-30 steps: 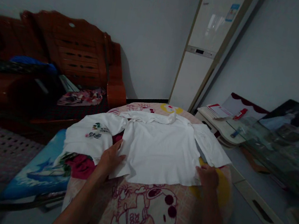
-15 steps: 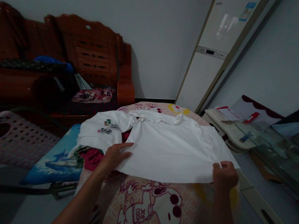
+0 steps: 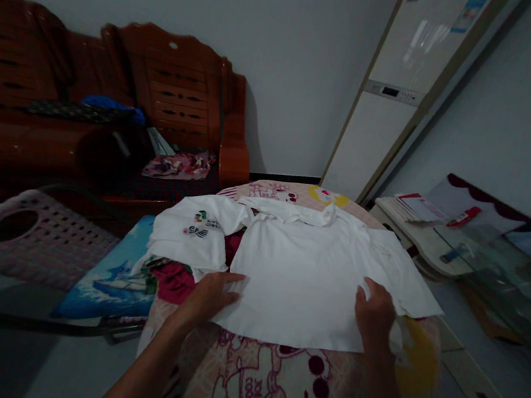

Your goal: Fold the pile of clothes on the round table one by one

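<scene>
A white shirt [image 3: 301,277] lies spread on a round table with its hem towards me. At the shirt's left edge rests my left hand [image 3: 213,301], thumb and fingers stretched apart on the cloth. My right hand [image 3: 375,316] is on the right part of the shirt, its thumb and forefinger apart; the other fingers are partly hidden. The right sleeve [image 3: 408,280] spreads out beyond this hand. Left of the shirt, another white garment [image 3: 191,228] with a small printed design lies bunched over dark pink cloth [image 3: 174,282].
A peach cartoon-print cloth [image 3: 277,387] covers the table. A woven chair [image 3: 43,246] with a blue cushion [image 3: 114,279] stands to the left. Behind are a wooden sofa [image 3: 176,92] and a tall white air conditioner [image 3: 375,135]. A glass-topped cabinet [image 3: 499,267] is at right.
My right hand has let go of the shirt's right edge and moved inward onto the cloth. The shirt's hem sits a little nearer to me. The view has turned slightly left.
</scene>
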Tool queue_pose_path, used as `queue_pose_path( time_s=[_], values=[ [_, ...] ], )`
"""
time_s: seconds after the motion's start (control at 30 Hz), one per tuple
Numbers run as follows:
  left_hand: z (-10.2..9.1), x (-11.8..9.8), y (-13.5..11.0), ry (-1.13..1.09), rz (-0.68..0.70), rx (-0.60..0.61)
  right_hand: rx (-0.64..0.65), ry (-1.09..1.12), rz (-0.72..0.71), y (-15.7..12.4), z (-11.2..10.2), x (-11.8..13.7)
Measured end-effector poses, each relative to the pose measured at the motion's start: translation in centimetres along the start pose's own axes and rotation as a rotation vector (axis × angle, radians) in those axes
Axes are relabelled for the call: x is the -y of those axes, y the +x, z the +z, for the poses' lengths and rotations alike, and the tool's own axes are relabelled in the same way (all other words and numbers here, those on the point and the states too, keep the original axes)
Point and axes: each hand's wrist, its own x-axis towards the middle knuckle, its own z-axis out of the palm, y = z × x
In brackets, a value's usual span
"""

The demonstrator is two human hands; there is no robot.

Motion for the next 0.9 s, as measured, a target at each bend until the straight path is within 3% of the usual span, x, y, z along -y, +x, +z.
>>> queue_pose_path(
  time_s=[0.13,0.3,0.4,0.53,0.63,0.77,0.83,0.9],
  values=[
    [-0.2,-0.2,-0.2,-0.022,0.012,-0.002,0.11,0.317,-0.313,-0.3,3.5,6.9],
    [-0.8,-0.7,-0.4,-0.058,0.049,0.016,0.268,0.314,-0.459,-1.9,6.7,11.7],
    [-1.0,-1.1,-0.4,-0.054,0.068,0.042,0.39,0.221,-0.527,-3.1,7.8,12.4],
    [-1.0,-1.0,-0.1,-0.027,0.12,0.094,0.439,0.177,-0.53,-3.6,8.2,12.2],
    [-1.4,-0.8,1.2,0.062,0.083,0.019,0.477,0.224,-0.523,-2.6,8.3,12.1],
    [-2.3,-2.1,5.6,0.136,0.148,-0.183,0.396,0.328,-0.472,-0.8,9.3,12.1],
    [-2.2,-3.4,8.7,0.177,0.232,-0.171,0.318,0.388,-0.449,-0.5,10.0,12.0],
    [-1.4,-4.8,12.2,0.292,0.233,-0.114,0.262,0.434,-0.446,-0.6,10.6,11.8]
  ],
)
